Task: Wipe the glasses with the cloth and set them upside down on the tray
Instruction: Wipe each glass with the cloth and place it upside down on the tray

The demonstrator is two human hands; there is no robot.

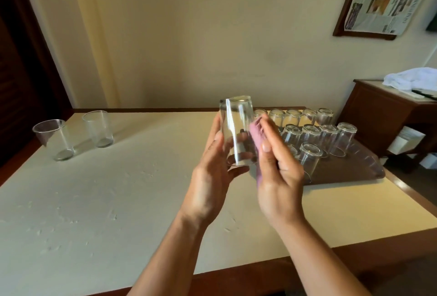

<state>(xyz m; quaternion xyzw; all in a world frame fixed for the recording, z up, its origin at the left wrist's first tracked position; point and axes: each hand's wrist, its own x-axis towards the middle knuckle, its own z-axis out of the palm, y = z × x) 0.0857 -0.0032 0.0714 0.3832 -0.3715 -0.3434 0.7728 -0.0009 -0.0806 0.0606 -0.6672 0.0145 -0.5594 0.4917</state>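
Seemingly inverted, glass (237, 130) held by left hand (211, 177); right hand (276, 177) presses cloth (256, 133).

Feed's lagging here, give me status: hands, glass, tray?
Left hand holds clear glass tumbler, base up. Right hand presses pink cloth against it. Brown tray holds inverted glasses, near corner free. Two upright glasses wait left.

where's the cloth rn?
Head view, centre-right: the pink cloth is in the right hand, pressed against the upside-down glass that the left hand holds, just left of the tray.
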